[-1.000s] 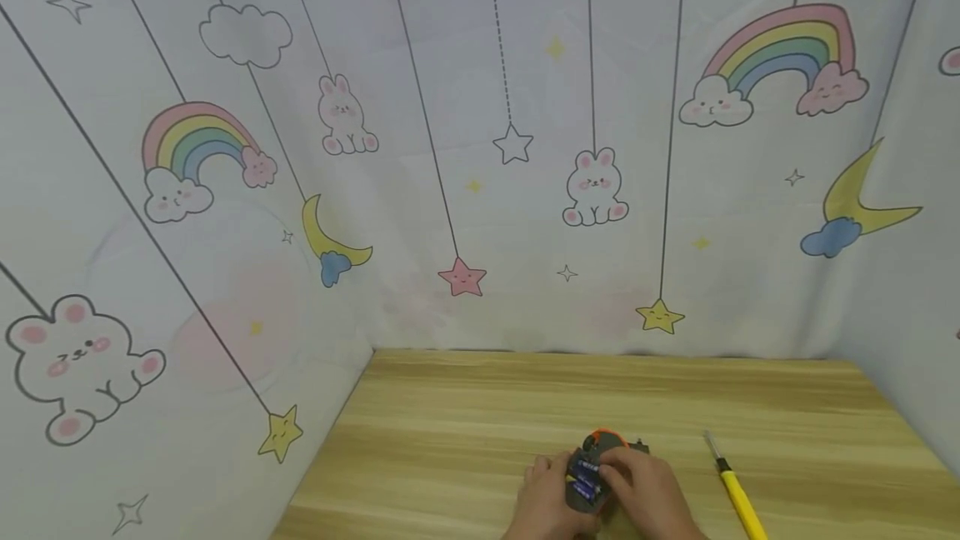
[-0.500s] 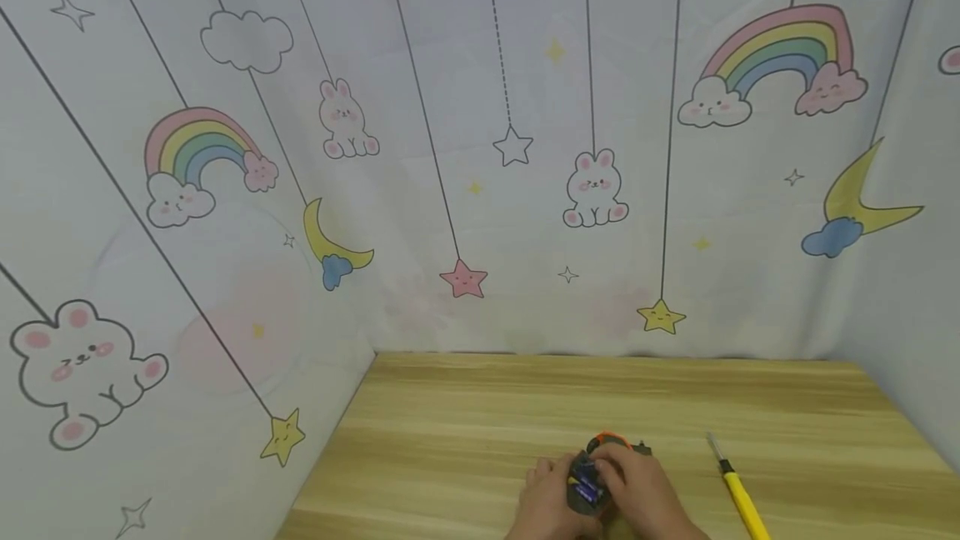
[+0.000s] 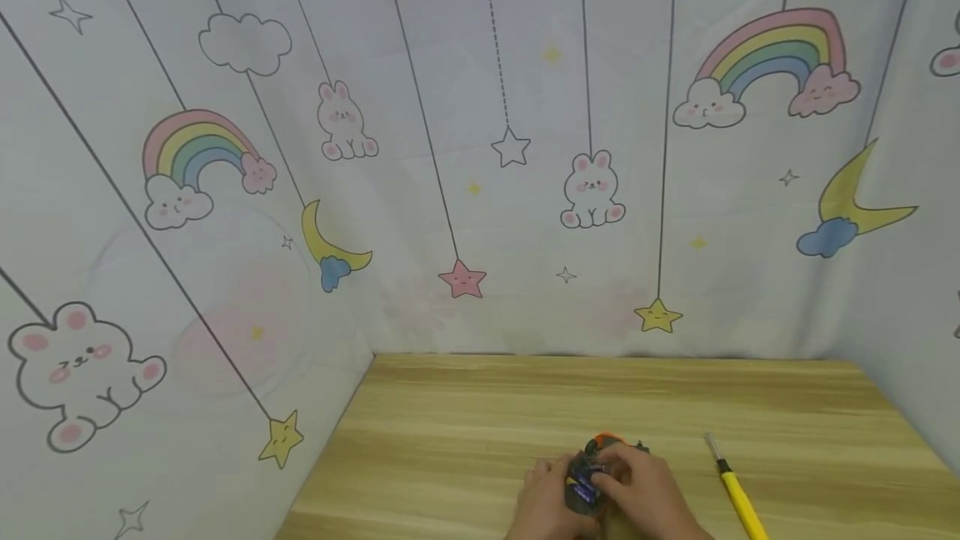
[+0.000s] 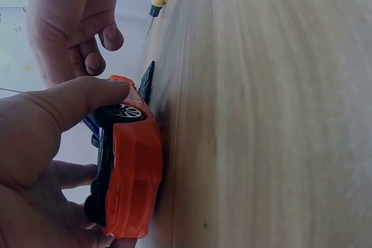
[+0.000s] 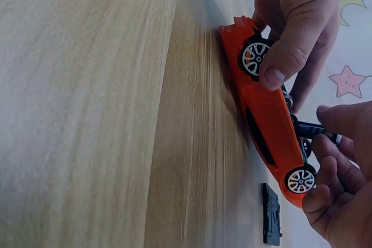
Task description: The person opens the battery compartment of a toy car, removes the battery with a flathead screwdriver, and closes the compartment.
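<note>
An orange toy car (image 5: 264, 120) lies upside down on the table, its dark underside facing up. My left hand (image 3: 546, 502) grips the car by its sides, with the thumb beside a wheel (image 4: 121, 113). In the head view, blue batteries (image 3: 581, 492) show in the open compartment of the underside. My right hand (image 3: 648, 486) pinches a dark blue battery (image 5: 311, 130) between thumb and fingers; it sticks out at a tilt from the underside in the right wrist view. The right fingers partly hide the compartment in the head view.
A black battery cover (image 5: 271, 216) lies on the wooden table (image 3: 435, 440) just beyond the car. To the right lies a screwdriver (image 3: 738, 498) with a yellow handle. A printed cloth backdrop (image 3: 510, 223) stands behind and at the sides.
The right thumb and fingers have shifted slightly at the compartment, and the pinched battery now sits more tilted. The left hand and the car stay almost in place.
</note>
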Available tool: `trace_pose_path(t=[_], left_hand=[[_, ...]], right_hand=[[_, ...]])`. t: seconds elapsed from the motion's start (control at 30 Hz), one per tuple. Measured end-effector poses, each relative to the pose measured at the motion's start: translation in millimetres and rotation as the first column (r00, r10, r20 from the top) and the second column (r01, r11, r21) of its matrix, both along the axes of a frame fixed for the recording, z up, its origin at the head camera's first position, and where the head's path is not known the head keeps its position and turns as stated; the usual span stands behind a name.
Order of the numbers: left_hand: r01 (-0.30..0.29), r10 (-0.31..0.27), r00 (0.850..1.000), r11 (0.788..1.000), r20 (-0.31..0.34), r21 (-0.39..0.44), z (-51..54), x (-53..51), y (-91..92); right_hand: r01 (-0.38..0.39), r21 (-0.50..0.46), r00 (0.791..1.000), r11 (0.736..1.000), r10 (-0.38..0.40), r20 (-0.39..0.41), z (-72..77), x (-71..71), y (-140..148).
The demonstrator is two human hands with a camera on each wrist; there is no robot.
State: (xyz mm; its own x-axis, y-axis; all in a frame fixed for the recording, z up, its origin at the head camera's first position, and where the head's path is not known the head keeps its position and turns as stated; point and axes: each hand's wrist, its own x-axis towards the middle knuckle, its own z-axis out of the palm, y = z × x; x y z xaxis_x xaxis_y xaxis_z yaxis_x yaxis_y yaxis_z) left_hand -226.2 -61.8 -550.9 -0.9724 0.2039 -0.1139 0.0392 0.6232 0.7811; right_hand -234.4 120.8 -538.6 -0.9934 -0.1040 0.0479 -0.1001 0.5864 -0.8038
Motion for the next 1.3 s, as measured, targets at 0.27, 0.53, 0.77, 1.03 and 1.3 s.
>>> trace_pose_path(t=[0.27, 0.53, 0.77, 1.03, 1.3], left_hand=[[-0.019, 0.019, 1.000, 1.000, -0.012, 0.002, 3.2, 1.7, 0.3], [-0.031, 0.032, 0.999, 0.999, -0.032, 0.023, 2.4, 3.6, -0.5], [-0.017, 0.015, 0.998, 0.999, -0.060, -0.030, 0.8, 2.1, -1.6], [-0.009, 0.009, 1.000, 1.000, 0.013, -0.025, 4.0, 0.2, -0.7], [-0.026, 0.028, 0.999, 0.999, 0.039, -0.048, 5.3, 0.8, 1.7]], right_hand=[[0.084, 0.014, 0.996, 0.996, -0.084, -0.024, -2.7, 3.6, 9], [0.129, 0.021, 0.991, 0.991, -0.129, 0.020, 2.9, 5.9, 21], [0.142, 0.080, 0.990, 0.987, -0.142, -0.002, 0.8, 3.3, 39], [0.123, 0.135, 0.990, 0.983, -0.112, -0.087, 2.0, 0.9, 59], [0.097, 0.211, 0.988, 0.973, -0.068, -0.140, 4.6, -0.3, 78]])
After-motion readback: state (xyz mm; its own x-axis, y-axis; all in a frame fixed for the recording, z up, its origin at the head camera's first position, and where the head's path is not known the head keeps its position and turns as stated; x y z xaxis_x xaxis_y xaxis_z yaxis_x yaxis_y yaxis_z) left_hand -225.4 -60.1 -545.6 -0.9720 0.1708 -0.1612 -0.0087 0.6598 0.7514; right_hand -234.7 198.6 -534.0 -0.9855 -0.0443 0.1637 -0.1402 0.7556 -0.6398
